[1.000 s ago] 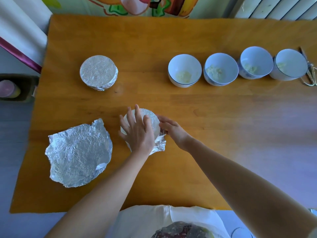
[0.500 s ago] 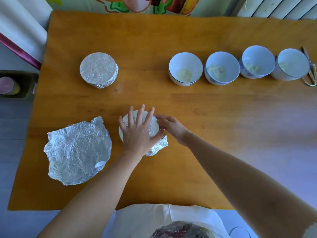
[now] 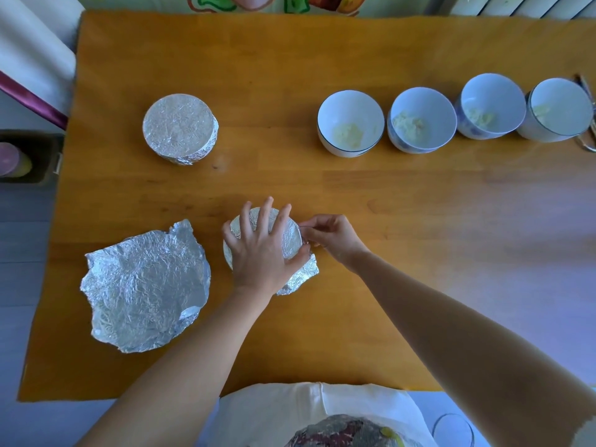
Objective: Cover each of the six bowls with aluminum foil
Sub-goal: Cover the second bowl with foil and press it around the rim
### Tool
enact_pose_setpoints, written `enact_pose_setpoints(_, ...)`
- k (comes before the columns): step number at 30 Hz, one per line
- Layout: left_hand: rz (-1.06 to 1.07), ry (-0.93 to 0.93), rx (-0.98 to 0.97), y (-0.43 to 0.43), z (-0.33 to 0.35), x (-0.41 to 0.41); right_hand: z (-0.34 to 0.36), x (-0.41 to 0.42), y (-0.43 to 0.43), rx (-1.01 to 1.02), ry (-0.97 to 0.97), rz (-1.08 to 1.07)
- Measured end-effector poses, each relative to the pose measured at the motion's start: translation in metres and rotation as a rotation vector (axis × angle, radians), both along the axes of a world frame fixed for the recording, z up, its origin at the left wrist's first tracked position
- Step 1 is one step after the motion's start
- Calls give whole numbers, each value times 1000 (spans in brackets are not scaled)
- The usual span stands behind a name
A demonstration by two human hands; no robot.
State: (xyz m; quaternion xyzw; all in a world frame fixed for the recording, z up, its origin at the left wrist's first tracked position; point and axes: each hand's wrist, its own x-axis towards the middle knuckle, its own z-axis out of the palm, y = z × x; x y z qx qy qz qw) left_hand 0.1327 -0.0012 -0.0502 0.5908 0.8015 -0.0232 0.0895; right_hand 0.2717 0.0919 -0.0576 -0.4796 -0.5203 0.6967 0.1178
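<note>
A bowl under a foil sheet (image 3: 292, 238) stands at the table's middle front. My left hand (image 3: 263, 253) presses flat on its foil top with fingers spread. At the bowl's right rim my right hand (image 3: 329, 237) pinches the foil edge; a loose foil flap (image 3: 303, 275) sticks out at the lower right. A fully foil-covered bowl (image 3: 180, 128) sits at the back left. Several uncovered white bowls with pale food stand in a row at the back right, the nearest one (image 3: 351, 122) leftmost. A loose crumpled foil sheet (image 3: 145, 287) lies at the front left.
The wooden table (image 3: 419, 221) has bare surface at the right and front. Scissors (image 3: 588, 121) lie at the far right edge beside the last bowl. A glass rim (image 3: 453, 430) shows below the table's front edge. A box with a pink object (image 3: 19, 158) sits off the left side.
My right hand has shifted round the bowl's right rim and now pinches the foil there. My left hand's fingers have spread wider on top. The view has drawn slightly closer.
</note>
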Motion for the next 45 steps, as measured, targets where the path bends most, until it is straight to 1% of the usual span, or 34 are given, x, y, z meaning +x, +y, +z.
enact_pose_setpoints(4,-1,13,-7,0,0,0,7,-3,11,-66,-63,62)
enact_pose_setpoints(9,-5,27,-13,0,0,1,18,-11,26,-182,-249,164)
enact_pose_setpoints(12,-8,27,-14,0,0,1,22,-14,29,-211,-315,172)
enact_pose_setpoints(15,-4,27,-16,0,0,1,23,-16,22,-232,-322,123)
enact_pose_setpoints(17,-1,37,-20,0,0,1,21,-18,17,-180,-316,42)
enact_pose_setpoints(19,4,40,-24,0,1,2,19,-21,11,-13,-352,-20)
enact_pose_setpoints(21,6,40,-27,0,1,2,18,-22,5,181,-392,-36)
enact_pose_setpoints(23,7,34,-30,0,0,3,17,-21,0,274,-377,-21)
enact_pose_setpoints(25,8,29,-32,0,0,3,17,-19,-3,292,-358,9)
enact_pose_setpoints(30,7,32,-17,0,0,3,23,-12,-9,270,-281,-28)
enact_pose_setpoints(32,13,36,-14,0,1,3,26,-12,-12,286,-271,5)
enact_pose_setpoints(37,61,25,-34,2,2,5,32,-18,-23,197,-292,97)
enact_pose_setpoints(40,68,19,-48,2,3,5,37,-20,-25,160,-262,133)
enact_pose_setpoints(45,122,-10,-45,2,5,8,38,-18,-20,185,-216,188)
